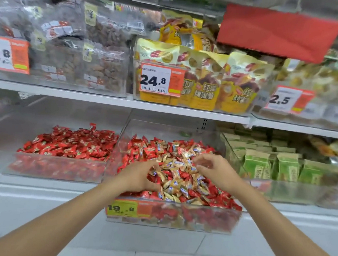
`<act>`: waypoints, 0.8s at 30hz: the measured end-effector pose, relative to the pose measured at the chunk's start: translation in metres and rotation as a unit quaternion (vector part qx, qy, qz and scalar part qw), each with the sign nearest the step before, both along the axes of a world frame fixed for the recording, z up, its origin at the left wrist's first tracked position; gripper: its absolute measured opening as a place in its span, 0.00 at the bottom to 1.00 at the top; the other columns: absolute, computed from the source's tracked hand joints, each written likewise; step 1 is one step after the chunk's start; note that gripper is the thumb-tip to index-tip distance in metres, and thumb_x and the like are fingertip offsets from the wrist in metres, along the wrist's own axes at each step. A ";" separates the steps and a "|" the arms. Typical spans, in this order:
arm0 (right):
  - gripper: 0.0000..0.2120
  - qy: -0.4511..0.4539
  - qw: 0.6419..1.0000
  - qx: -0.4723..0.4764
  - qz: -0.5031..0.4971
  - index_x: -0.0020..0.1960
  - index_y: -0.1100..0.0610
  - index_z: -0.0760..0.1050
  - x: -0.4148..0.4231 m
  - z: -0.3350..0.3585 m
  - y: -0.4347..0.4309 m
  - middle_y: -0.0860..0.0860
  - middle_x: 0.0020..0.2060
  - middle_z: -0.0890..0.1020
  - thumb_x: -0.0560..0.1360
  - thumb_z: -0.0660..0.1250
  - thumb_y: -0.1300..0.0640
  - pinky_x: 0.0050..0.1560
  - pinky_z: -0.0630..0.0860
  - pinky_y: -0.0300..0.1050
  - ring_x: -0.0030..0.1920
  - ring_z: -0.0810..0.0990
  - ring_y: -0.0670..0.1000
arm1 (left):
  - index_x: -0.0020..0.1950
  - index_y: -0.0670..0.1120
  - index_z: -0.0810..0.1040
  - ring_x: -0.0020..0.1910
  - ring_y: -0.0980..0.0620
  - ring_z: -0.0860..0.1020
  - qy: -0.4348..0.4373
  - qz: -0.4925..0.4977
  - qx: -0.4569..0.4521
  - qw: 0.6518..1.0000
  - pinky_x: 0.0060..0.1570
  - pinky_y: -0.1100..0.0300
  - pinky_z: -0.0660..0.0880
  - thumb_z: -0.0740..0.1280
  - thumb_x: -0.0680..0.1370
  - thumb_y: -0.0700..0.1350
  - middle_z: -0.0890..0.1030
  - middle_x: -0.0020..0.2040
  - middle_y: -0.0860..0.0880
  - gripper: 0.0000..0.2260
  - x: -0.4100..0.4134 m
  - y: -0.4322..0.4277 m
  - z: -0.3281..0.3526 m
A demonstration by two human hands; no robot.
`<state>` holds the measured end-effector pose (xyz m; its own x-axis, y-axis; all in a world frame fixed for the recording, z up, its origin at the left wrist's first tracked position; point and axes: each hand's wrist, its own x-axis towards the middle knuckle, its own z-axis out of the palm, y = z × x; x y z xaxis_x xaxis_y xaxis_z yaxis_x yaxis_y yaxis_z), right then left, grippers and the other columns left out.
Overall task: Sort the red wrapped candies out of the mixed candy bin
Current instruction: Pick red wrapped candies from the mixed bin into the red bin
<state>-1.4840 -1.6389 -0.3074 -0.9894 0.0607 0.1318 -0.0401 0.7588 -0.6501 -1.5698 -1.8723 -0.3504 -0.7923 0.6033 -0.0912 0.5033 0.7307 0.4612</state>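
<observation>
Red wrapped candies (219, 198), shiny and crinkled, lie mixed with gold candies (177, 181) in the clear mixed bin (197, 219). Left hand (139, 176) in the pile, fingers curled. Right hand (213, 168) over it, fingers bent, blurred. Cannot tell whether either holds anything. All-red bin (58, 168) just left.

Two hands: left hand (137, 176), right hand (215, 169). Two candy bins: mixed bin (197, 219), red-only bin (58, 168). Price tags (161, 79): four, maybe more in blur.

Two bare forearms (53, 222), slim, L hand (139, 176) bare, R hand (214, 170) bare, R fingertips (197, 160) motion-blurred
</observation>
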 end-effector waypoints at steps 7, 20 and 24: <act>0.08 -0.006 1.000 -0.009 0.008 0.50 0.49 0.78 -0.008 0.001 -0.008 0.47 0.46 0.83 0.78 0.66 0.61 0.48 0.77 0.39 0.47 0.81 0.44 | 0.61 0.51 0.77 0.61 0.51 0.75 0.000 0.015 0.132 0.991 0.58 0.58 0.72 0.73 0.73 0.45 0.77 0.63 0.52 0.18 -0.006 0.000 0.005; 0.18 -0.086 0.969 0.208 0.101 0.63 0.47 0.76 -0.028 -0.036 -0.034 0.49 0.68 0.69 0.75 0.67 0.43 0.71 0.57 0.56 0.72 0.62 0.52 | 0.61 0.49 0.77 0.19 0.57 0.58 -0.053 0.082 0.282 0.954 0.20 0.67 0.57 0.62 0.80 0.42 0.67 0.17 0.55 0.11 0.009 -0.017 0.031; 0.08 0.004 0.967 0.253 -0.013 0.50 0.49 0.79 -0.032 -0.027 -0.005 0.48 0.57 0.75 0.76 0.66 0.47 0.61 0.62 0.51 0.62 0.69 0.52 | 0.60 0.48 0.77 0.17 0.58 0.56 -0.032 0.100 0.282 0.954 0.18 0.68 0.55 0.61 0.81 0.43 0.68 0.20 0.54 0.10 0.012 -0.017 0.031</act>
<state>-1.5161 -1.6441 -0.3343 -0.9872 0.0115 0.1588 -0.0201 0.9805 -0.1956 -1.5575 -1.8894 -0.3189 -0.9007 0.4077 0.1504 0.3367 0.4358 0.8347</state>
